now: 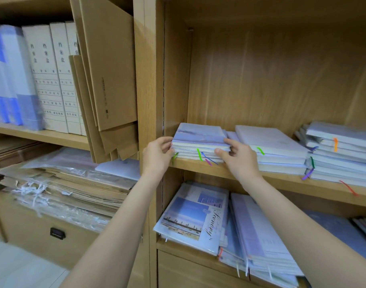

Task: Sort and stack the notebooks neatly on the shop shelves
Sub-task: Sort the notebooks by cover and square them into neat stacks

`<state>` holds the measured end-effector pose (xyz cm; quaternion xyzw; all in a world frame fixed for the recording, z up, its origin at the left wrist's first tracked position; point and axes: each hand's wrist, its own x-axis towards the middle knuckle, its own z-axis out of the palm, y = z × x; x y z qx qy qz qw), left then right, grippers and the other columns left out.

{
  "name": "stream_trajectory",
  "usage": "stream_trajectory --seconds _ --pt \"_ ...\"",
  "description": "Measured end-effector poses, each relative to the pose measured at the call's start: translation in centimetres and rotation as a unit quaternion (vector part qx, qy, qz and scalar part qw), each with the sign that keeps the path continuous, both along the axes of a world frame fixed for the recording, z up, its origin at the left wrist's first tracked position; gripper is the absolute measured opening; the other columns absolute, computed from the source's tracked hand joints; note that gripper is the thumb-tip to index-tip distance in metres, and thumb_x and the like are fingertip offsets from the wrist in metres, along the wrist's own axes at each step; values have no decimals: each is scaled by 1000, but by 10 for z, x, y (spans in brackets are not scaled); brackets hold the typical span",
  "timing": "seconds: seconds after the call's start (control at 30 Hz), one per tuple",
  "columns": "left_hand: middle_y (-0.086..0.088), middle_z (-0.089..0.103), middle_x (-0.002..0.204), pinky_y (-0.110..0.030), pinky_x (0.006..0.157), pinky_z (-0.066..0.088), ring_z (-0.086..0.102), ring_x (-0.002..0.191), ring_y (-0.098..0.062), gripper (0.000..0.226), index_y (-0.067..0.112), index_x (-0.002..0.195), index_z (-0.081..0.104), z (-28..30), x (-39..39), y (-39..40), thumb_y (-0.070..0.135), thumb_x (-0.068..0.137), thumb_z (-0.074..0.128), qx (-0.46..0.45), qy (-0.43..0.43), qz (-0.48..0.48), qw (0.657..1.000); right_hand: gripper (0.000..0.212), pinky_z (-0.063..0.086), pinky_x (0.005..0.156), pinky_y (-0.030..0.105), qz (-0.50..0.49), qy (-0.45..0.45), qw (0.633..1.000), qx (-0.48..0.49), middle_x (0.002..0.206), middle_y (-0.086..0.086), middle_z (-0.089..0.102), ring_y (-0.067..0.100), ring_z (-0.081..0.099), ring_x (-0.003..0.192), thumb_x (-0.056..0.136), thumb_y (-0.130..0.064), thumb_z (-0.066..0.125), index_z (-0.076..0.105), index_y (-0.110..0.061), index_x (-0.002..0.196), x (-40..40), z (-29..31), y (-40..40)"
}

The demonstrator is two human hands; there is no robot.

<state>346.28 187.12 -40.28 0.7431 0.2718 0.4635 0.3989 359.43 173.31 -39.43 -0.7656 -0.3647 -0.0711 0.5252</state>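
From the head camera, both bare forearms reach up and forward from the bottom of the frame to the middle shelf (pixel 277 181) of a wooden bookcase. The left hand (pixel 157 155) sits at the left end of a short stack of notebooks (pixel 199 142), its fingers curled round that end at the stack's upper corner, thumb low against the lower books. The right hand (pixel 238 156) closes on the stack's right front corner, fingers laid over the top cover's edge and the thumb pressed against the page edges below. So the stack is held between the two hands, and it rests at the left end of the shelf, close by the upright panel. Green, blue and pink ribbon markers (pixel 203 155) hang from its front edge.

Just to the right lies a second pile of pale notebooks (pixel 275 146), and farther right a taller, untidy pile (pixel 342 154) with orange, green and purple ribbons. On the shelf below lie larger notebooks, one with a "Scenery" cover (pixel 192 219). The left bay holds white file boxes (pixel 51 80) and leaning brown card folders (pixel 109 75)
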Motion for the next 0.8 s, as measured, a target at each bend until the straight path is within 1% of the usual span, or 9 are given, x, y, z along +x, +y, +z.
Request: stream_trajectory --seconds 0.13,0.27,0.4,0.47,0.57,0.63,0.7,0.73,0.8 --pt "-4 67 113 -24 87 48 59 96 -4 33 13 118 61 -2 0 -4 3 87 60 -7 -17 14 1000 50 44 95 34 0 6 1000 19 107 19 66 27 60 103 81 -25 72 58 -7 126 -2 -1 -1" --pt "-6 65 117 -17 87 44 56 98 -3 37 9 122 59 -3 -2 -7 -1 86 61 -12 -28 -11 999 49 43 95 33 1 5 1000 18 106 17 66 26 59 104 82 -24 71 57 -8 126 0 -2 -1" --pt "-8 62 121 0 83 38 53 103 -2 44 5 125 55 -6 -1 -11 -10 84 57 2 -31 -15 999 50 39 97 32 -13 -10 1000 3 117 14 62 26 55 111 86 -26 66 52 -7 130 0 -2 0" --pt "-9 62 122 3 80 39 54 103 -2 45 5 126 55 -8 -1 -12 -11 84 56 -2 -42 -16 999 51 38 99 32 -17 -14 1000 -2 122 14 60 27 53 116 88 -26 64 50 -6 133 1 -3 1" --pt "-8 62 122 2 80 40 54 104 -3 46 5 127 54 -11 -1 -13 -10 83 59 -7 -54 -24 998 51 37 95 32 -27 -33 999 -13 121 15 60 30 50 117 91 -30 59 48 -5 133 -1 -3 1" --pt "-4 62 119 2 79 40 55 103 -3 45 6 127 54 -11 -2 -13 -5 84 61 -19 -63 -35 997 45 35 81 30 -37 -44 998 -18 109 15 62 32 51 112 94 -33 52 51 -5 129 -4 -3 1" --pt "-1 64 113 0 75 44 56 100 -2 39 10 125 57 -8 -3 -12 4 87 61 -18 -65 -30 997 41 29 70 28 -47 -53 997 -23 94 17 60 36 52 106 96 -33 47 53 -8 127 -5 -3 1" --pt "0 65 112 -3 74 45 57 98 -2 34 12 123 59 -7 -3 -11 8 89 60 -9 -60 -20 998 39 26 68 26 -50 -57 997 -28 90 17 59 37 52 103 97 -32 46 53 -9 128 -5 -3 1" --pt "-1 68 109 -14 81 46 60 97 -5 28 15 119 63 -5 -4 -8 13 91 57 4 -53 -2 999 37 22 65 25 -53 -59 996 -36 84 14 55 37 52 100 98 -30 45 53 -10 127 -4 -4 2"
